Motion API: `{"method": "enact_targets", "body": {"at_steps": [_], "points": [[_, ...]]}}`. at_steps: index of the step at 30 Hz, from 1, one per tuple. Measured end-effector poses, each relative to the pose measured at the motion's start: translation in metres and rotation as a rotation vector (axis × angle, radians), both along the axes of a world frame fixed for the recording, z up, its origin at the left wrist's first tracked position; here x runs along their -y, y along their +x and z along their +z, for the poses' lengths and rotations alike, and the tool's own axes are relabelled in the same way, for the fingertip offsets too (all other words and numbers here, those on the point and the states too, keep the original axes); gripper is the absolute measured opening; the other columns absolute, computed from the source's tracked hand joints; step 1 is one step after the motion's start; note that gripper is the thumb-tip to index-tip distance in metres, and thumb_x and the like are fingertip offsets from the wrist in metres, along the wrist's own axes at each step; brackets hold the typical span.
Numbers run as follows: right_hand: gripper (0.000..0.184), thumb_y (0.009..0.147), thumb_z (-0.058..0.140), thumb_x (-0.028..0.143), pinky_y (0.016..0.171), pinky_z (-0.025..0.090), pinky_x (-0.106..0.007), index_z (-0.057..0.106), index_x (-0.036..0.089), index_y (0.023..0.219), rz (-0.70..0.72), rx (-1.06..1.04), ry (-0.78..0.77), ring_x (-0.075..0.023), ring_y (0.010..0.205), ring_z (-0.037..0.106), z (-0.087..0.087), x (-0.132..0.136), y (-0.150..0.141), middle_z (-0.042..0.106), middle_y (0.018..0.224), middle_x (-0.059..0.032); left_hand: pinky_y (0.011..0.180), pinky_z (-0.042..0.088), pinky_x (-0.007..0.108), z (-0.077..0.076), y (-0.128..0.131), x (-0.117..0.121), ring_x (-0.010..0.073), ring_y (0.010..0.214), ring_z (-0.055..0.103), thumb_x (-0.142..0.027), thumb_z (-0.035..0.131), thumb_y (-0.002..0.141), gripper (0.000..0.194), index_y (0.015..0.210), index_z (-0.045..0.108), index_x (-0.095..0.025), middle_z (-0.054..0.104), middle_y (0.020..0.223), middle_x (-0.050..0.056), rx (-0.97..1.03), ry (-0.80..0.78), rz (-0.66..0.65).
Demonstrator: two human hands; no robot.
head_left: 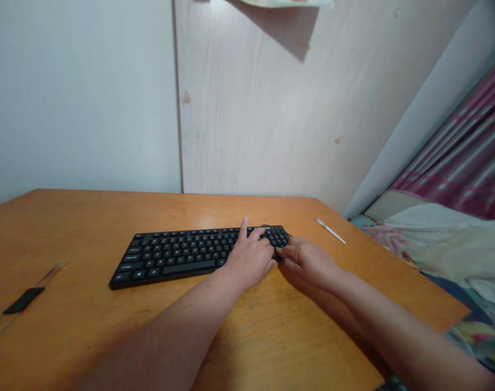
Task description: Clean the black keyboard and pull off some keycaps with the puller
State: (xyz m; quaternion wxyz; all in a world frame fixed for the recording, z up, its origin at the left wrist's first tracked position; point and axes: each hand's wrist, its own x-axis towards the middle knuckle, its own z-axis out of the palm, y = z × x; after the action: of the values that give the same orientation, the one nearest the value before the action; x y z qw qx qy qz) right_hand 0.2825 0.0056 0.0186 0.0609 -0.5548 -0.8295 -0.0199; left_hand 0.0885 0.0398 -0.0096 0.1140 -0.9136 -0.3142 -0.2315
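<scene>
A black keyboard (192, 250) lies at a slant on the wooden table, its right end partly behind my hands. Across its right part rests my left hand (251, 258), with the index finger pointing up and away and the other fingers bent over the keys. My right hand (306, 259) is at the keyboard's near right corner, fingers drawn together in a pinch over the number keys. Something small shows at those fingertips, too little of it to name. A dark cable runs behind the keyboard's far right edge.
A thin white brush (331, 231) lies right of the keyboard. On the left is a black strip (25, 300) with thin cords. The wooden table (88, 212) meets a wall behind; bedding (443, 239) and a striped curtain (463, 141) are at the right.
</scene>
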Motion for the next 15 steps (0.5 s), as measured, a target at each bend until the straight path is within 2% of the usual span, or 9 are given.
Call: {"method": "enact_targets", "body": {"at_steps": [5,8,12,15], "points": [[0.022,0.087,0.053,0.02,0.069,0.038,-0.028,0.073,0.019,0.079,0.015,0.019,0.119,-0.0194,0.081,0.057,-0.011,0.009,0.003,0.066,0.084,-0.0081,0.116,-0.001,0.066,0.0,0.0,0.0,0.0318,0.127,0.047,-0.042,0.06,0.089,0.024,0.093,0.072,-0.02,0.073,0.105,0.007,-0.005,-0.006,-0.008],[0.023,0.09,0.052,0.022,0.07,0.038,-0.029,0.072,0.019,0.079,0.026,0.002,0.126,-0.0191,0.081,0.056,-0.014,0.013,0.004,0.066,0.085,-0.0087,0.116,-0.002,0.066,-0.001,0.0,-0.001,0.0321,0.128,0.046,-0.042,0.06,0.089,0.024,0.094,0.072,-0.021,0.073,0.105,0.006,-0.008,-0.007,-0.007],[0.024,0.091,0.052,0.023,0.069,0.038,-0.028,0.073,0.018,0.079,0.036,-0.007,0.081,-0.0187,0.079,0.056,-0.007,0.018,0.007,0.065,0.083,-0.0085,0.116,-0.005,0.066,-0.002,0.0,-0.001,0.0314,0.126,0.047,-0.042,0.06,0.089,0.023,0.092,0.071,-0.022,0.073,0.102,0.005,0.0,-0.001,-0.001],[0.021,0.089,0.054,0.02,0.068,0.039,-0.027,0.073,0.019,0.082,0.109,-0.022,0.009,-0.0182,0.079,0.058,0.003,0.017,0.012,0.066,0.083,-0.0071,0.116,-0.004,0.065,-0.001,0.0,0.0,0.0316,0.127,0.047,-0.042,0.06,0.089,0.023,0.092,0.071,-0.021,0.073,0.103,0.006,0.003,0.007,-0.002]]}}
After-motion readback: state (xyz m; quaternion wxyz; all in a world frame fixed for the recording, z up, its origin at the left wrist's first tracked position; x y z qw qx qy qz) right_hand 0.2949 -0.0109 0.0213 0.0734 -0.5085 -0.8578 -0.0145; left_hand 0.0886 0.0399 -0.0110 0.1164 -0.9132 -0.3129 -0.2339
